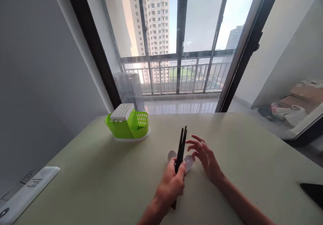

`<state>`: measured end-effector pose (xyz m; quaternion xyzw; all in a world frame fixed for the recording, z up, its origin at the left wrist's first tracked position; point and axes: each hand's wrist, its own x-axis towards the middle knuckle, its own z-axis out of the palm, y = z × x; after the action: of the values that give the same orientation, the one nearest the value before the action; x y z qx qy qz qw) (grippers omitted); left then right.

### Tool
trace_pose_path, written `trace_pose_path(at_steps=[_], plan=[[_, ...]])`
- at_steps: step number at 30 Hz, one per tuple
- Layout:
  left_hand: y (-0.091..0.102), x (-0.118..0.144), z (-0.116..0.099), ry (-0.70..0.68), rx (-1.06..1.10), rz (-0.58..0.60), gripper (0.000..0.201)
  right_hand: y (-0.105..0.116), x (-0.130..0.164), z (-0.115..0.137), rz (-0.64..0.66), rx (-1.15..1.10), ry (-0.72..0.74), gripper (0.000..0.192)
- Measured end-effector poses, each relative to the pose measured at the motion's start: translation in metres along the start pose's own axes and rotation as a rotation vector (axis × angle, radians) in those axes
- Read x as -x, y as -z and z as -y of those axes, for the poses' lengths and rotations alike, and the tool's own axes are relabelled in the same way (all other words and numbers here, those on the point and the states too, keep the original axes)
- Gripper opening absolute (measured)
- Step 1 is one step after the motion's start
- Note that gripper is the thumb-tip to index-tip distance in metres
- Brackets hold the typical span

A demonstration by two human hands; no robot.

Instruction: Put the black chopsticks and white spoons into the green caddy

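My left hand [171, 183] is wrapped round a bundle of dark chopsticks [181, 146], their ends pointing up and away from me. White spoons [172, 155] lie on the table just behind that hand, partly hidden by it and by the chopsticks. To the right, my right hand [205, 156] hovers with its fingers spread and slightly bent, holding nothing. Its fingertips are close to the right-hand spoon bowl [188, 161]; whether they touch it I cannot tell. Further back on the left stands a green utensil caddy [121, 129] with a white slotted top.
The pale green table [101, 191] reaches to a glass sliding door. A white power strip [35, 191] lies along the left edge. At the right edge is a dark flat object [313, 193], cut off by the frame. Boxes and bags [295, 114] sit beyond the glass.
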<state>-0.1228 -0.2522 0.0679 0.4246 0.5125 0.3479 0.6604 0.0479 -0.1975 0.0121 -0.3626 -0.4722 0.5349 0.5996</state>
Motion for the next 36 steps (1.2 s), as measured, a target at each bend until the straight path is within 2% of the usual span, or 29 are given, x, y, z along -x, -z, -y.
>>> trace_pose_path(at_steps=[1,3,7,9,11,14,16,18,20,23,24,26,29,30,31,33,36], plan=[[-0.013,-0.001,0.002,0.068,0.089,0.092,0.039,0.004,-0.003,0.001,0.001,-0.086,-0.022,0.054],[-0.034,-0.004,0.007,0.154,0.206,0.19,0.034,0.011,-0.007,0.001,-0.004,-0.187,-0.065,0.057],[-0.063,-0.014,0.019,0.193,0.332,0.198,0.029,0.022,-0.012,-0.006,-0.058,-0.198,-0.165,0.082],[-0.073,-0.018,0.027,0.183,0.347,0.158,0.026,0.026,-0.014,-0.011,-0.065,-0.173,-0.213,0.074],[-0.079,-0.019,0.035,0.171,0.32,0.118,0.024,0.029,-0.015,-0.015,-0.084,-0.117,-0.233,0.056],[-0.076,-0.013,0.042,0.217,0.333,0.156,0.027,0.031,-0.017,-0.018,-0.13,0.002,-0.22,0.046],[-0.062,-0.004,0.039,0.253,0.38,0.233,0.029,0.031,-0.018,-0.02,-0.142,0.075,-0.19,0.046],[-0.04,0.009,0.026,0.246,0.353,0.308,0.031,0.03,-0.019,-0.022,-0.132,0.155,-0.155,0.047],[-0.015,0.025,0.003,0.244,0.222,0.366,0.034,0.029,-0.021,-0.026,-0.108,0.245,-0.121,0.047],[0.02,0.041,-0.047,0.067,-0.1,0.34,0.04,0.028,-0.021,-0.032,-0.073,0.336,-0.079,0.045],[0.031,0.042,-0.064,-0.047,-0.216,0.283,0.042,0.028,-0.021,-0.034,-0.068,0.352,-0.064,0.044],[0.055,0.035,-0.096,-0.347,-0.479,0.023,0.042,0.029,-0.021,-0.038,-0.059,0.397,-0.029,0.042],[0.102,0.006,-0.128,-0.766,-0.907,-0.595,0.04,0.032,-0.021,-0.042,-0.063,0.533,0.04,0.04],[0.12,-0.006,-0.134,-0.879,-1.029,-0.742,0.042,0.033,-0.021,-0.044,-0.063,0.582,0.058,0.039],[0.138,-0.018,-0.137,-0.947,-1.131,-0.834,0.044,0.034,-0.021,-0.045,-0.059,0.622,0.072,0.04],[0.171,-0.038,-0.139,-0.964,-1.253,-0.943,0.049,0.034,-0.021,-0.047,-0.037,0.667,0.084,0.043],[0.2,-0.055,-0.132,-0.9,-1.296,-0.924,0.053,0.032,-0.021,-0.05,-0.03,0.672,0.106,0.045]])
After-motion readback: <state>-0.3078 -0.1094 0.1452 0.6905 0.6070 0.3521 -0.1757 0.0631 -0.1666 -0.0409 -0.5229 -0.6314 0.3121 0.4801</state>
